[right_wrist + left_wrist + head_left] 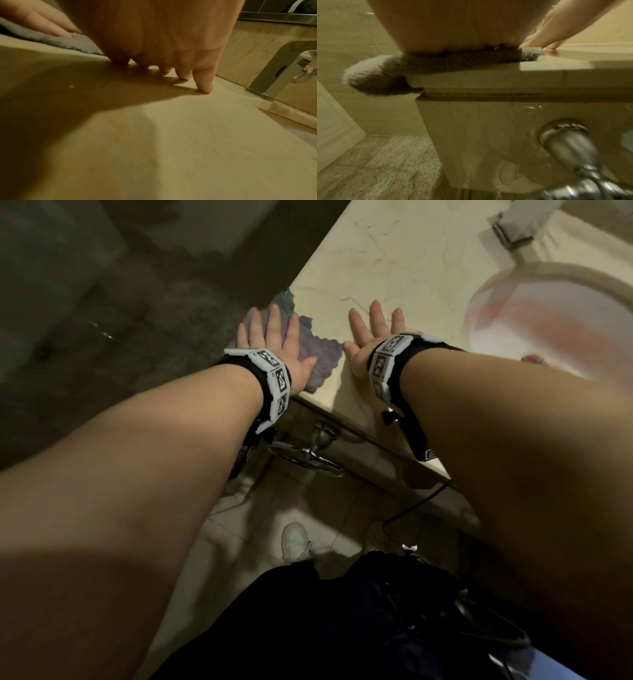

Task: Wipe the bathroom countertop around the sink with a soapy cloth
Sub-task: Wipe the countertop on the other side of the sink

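Observation:
A purple-grey cloth point(320, 354) lies on the left corner of the beige marble countertop point(394, 261), one end drooping over the edge point(373, 79). My left hand point(270, 337) presses flat on the cloth with straight fingers; its palm point(453, 27) covers the cloth in the left wrist view. My right hand point(373, 333) rests flat on the bare countertop just right of the cloth, fingers point(204, 83) straight and touching the stone. The cloth's edge point(56, 40) shows at the left of the right wrist view. The round sink point(555, 313) lies at the right.
A chrome faucet point(517, 220) stands behind the sink, also the faucet point(288, 70) in the right wrist view. A chrome towel ring point(308, 453) hangs on the cabinet front below the counter. A fuzzy bath mat point(397, 162) lies on the floor at left.

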A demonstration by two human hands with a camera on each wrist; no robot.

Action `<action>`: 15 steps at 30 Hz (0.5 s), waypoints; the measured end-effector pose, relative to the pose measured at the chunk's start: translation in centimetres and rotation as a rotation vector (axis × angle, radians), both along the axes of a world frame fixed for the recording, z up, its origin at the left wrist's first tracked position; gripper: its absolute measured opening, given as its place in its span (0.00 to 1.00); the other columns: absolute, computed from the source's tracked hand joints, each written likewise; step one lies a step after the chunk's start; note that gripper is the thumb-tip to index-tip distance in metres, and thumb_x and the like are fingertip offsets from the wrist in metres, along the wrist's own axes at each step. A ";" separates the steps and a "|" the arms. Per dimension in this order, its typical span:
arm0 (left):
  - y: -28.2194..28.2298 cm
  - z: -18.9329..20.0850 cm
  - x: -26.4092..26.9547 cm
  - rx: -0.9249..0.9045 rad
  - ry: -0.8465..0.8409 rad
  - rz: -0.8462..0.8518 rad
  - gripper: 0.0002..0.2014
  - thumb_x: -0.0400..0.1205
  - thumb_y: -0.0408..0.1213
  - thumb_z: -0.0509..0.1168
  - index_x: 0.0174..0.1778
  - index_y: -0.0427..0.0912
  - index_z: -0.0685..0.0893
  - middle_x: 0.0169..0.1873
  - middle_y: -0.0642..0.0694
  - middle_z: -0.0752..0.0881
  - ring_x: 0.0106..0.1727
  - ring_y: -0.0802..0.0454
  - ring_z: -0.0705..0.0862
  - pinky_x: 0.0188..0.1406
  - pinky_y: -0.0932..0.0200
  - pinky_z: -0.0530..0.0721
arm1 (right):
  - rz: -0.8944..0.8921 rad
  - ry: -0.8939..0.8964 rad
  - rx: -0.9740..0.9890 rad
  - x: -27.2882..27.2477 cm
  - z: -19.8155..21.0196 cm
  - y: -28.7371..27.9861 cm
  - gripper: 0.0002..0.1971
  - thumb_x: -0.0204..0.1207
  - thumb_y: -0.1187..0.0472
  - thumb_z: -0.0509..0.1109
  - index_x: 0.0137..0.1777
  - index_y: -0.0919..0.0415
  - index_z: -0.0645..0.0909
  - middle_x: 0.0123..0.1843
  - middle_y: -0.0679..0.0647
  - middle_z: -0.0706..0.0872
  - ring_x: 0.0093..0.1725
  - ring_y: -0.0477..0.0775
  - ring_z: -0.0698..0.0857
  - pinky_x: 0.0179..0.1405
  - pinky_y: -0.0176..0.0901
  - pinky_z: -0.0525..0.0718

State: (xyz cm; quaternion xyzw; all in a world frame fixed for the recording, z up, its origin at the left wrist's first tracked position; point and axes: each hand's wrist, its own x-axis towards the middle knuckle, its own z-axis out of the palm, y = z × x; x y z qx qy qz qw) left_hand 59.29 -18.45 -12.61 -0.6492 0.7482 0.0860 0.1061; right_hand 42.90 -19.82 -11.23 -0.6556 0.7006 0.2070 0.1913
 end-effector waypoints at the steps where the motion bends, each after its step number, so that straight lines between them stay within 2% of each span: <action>1: 0.3 0.0 0.2 0.006 -0.003 -0.006 0.36 0.85 0.57 0.46 0.84 0.44 0.42 0.84 0.39 0.41 0.84 0.33 0.41 0.81 0.38 0.41 | -0.003 -0.006 -0.003 0.0 -0.1 0.0 0.30 0.81 0.38 0.37 0.81 0.37 0.33 0.85 0.47 0.34 0.84 0.61 0.36 0.82 0.67 0.42; 6: 0.9 0.3 0.5 0.045 -0.005 0.004 0.36 0.85 0.57 0.45 0.84 0.45 0.40 0.84 0.40 0.39 0.84 0.35 0.39 0.81 0.39 0.39 | 0.005 0.000 -0.015 -0.1 -0.3 0.0 0.30 0.81 0.38 0.37 0.82 0.38 0.35 0.86 0.48 0.36 0.85 0.61 0.37 0.82 0.64 0.41; 15: -0.3 0.2 0.2 0.056 0.006 0.020 0.36 0.85 0.58 0.45 0.84 0.45 0.41 0.84 0.40 0.39 0.84 0.35 0.42 0.82 0.39 0.42 | 0.005 0.015 -0.020 0.1 -0.1 0.3 0.29 0.81 0.39 0.36 0.81 0.39 0.33 0.85 0.47 0.34 0.85 0.60 0.37 0.82 0.66 0.43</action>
